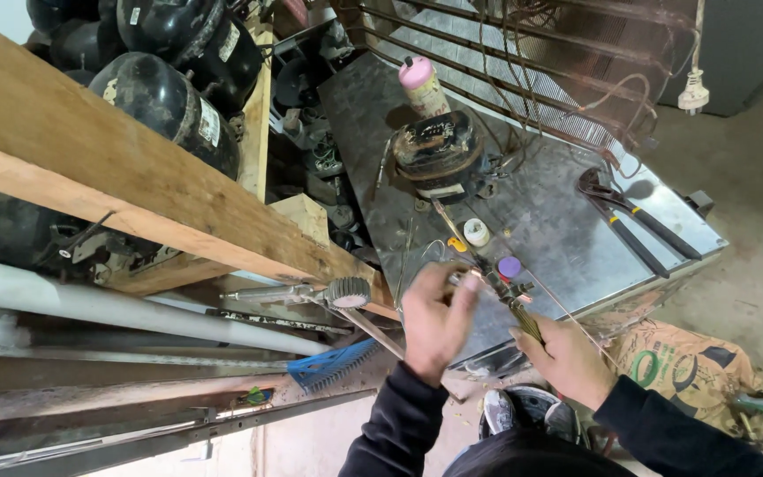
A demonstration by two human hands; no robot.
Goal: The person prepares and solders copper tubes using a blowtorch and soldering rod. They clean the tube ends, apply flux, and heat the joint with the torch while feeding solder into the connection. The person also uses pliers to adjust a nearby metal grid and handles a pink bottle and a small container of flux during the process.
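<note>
At lower centre of the frame, the right hand (567,358) grips the ribbed handle of a brass gas torch (512,300); the left hand (433,320) pinches its valve end. No flame shows; the black compressor (437,152) on the grey metal sheet (558,221) stands untouched, well apart.

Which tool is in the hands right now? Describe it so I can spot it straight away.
Start at the grey metal worktop with the black compressor on it, then drop to its near edge where both hands meet. The right hand grips a brass-coloured torch handle while the left hand fingers its valve end. Unlike the dark pipe wrench lying farther right, it is slim, yellowish and held off the surface.
</note>
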